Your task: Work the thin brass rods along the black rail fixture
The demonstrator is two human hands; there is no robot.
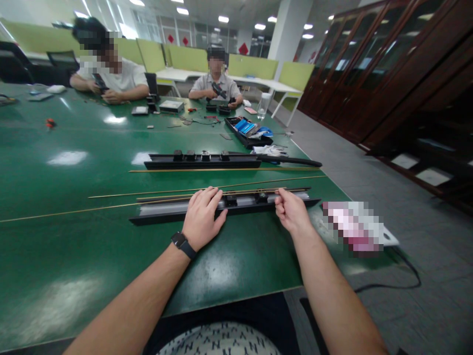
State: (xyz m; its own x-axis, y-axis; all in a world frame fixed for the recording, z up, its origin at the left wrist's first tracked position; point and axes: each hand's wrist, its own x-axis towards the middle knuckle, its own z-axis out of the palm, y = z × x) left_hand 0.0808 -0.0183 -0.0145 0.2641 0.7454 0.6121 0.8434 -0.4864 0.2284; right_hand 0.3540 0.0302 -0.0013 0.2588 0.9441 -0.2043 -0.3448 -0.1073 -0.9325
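In front of me lies a long black track rail (170, 215) with a pale inner channel. Several thin brass-coloured strips run along its far edge. My left hand (203, 212) lies across the rail, fingers stretched over its far side and thumb apart near the front wall. A thin brass-coloured strip (251, 192) is pinched between thumb and forefinger of my right hand (291, 209), over the rail's right part. Between my hands, two small black blocks (261, 197) sit in the channel. Part of the rail is hidden under my left hand.
Beyond lies a second black rail (203, 161) with several black blocks, beside another brass-coloured strip (221, 170). A black tray (251, 140) and gloves (269, 150) are further back. A blurred-out item (354, 224) with a cable lies right. Two people sit across the table.
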